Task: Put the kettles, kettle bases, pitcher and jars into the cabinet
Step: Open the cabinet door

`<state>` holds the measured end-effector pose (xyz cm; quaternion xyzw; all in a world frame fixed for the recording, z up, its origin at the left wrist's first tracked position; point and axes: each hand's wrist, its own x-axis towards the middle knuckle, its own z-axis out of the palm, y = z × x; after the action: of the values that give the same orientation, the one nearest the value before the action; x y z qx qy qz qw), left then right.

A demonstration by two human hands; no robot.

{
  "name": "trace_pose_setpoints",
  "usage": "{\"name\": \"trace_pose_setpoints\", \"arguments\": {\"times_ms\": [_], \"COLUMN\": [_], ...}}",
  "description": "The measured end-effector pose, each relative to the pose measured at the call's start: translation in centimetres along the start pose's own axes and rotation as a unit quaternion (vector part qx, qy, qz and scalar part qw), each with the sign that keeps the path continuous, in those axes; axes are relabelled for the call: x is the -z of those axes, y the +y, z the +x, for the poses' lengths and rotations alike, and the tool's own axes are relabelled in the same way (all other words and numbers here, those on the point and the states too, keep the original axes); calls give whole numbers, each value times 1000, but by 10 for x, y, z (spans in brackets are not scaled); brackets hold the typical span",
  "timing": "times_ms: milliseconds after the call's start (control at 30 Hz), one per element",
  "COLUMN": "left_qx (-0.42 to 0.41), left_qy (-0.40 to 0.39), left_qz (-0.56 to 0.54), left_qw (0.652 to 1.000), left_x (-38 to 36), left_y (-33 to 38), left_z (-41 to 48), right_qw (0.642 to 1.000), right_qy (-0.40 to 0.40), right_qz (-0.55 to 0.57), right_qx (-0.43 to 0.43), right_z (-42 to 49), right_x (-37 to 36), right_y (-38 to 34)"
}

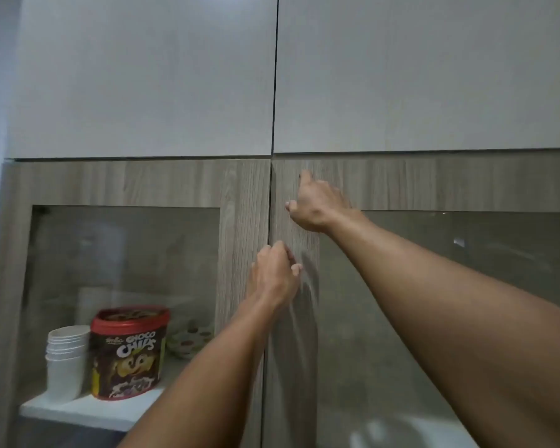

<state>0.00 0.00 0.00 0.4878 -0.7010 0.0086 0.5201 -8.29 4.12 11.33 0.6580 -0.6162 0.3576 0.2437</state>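
Observation:
A wood-grain cabinet with two glass-paned doors fills the view, the left door and the right door meeting at a dark seam. My left hand is at that seam, its fingers curled against the inner edge of the right door. Higher up, my right hand rests on the right door's frame with fingers spread, holding nothing. No kettle, base, pitcher or jar is clearly visible. A pale rounded shape shows blurred behind the right glass at the bottom.
Behind the left glass, a white shelf carries a stack of white paper cups, a red-lidded Choco Chips tub and a dotted bowl. Two pale upper cabinet doors are closed above.

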Motion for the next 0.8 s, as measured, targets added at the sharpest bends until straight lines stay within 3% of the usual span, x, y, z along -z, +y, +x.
{"name": "trace_pose_setpoints", "arguments": {"times_ms": [133,333,533,700,800], "left_qx": [-19,-52,-24,8,39], "left_qy": [46,35,50,113,75], "left_qz": [18,26,-12,-36,-104], "left_qw": [999,998,998,993,991], "left_x": [-2,12,13,32,49], "left_y": [-5,-8,0,12,17], "left_z": [9,10,-11,-34,-49], "right_qw": [1000,997,996,995,993], "right_qy": [-3,39,36,52,57], "right_qz": [-6,53,73,85,101], "right_qx": [-6,-28,-32,-23,-24], "right_z": [20,33,23,0,-17], "right_x": [-3,-4,4,28,47], "right_y": [-3,-17,-19,-30,-38]}}
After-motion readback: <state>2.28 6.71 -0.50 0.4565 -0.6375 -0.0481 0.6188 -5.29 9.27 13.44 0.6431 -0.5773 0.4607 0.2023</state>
